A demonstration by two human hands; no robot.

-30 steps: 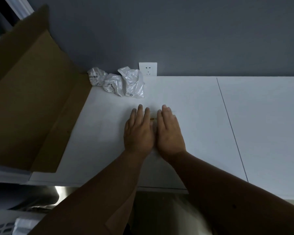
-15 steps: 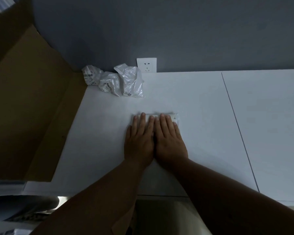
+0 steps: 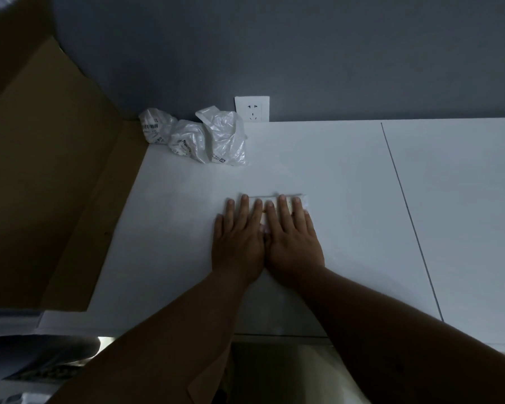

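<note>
Packet (image 3: 288, 204) farther past fingertips (image 3: 282, 198) than before

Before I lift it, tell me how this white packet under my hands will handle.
Probably light and floppy: the packet lies thin and flat under the left hand and right hand. So flat, it likely won't roll or tip. It may slide on the smooth table.
</note>
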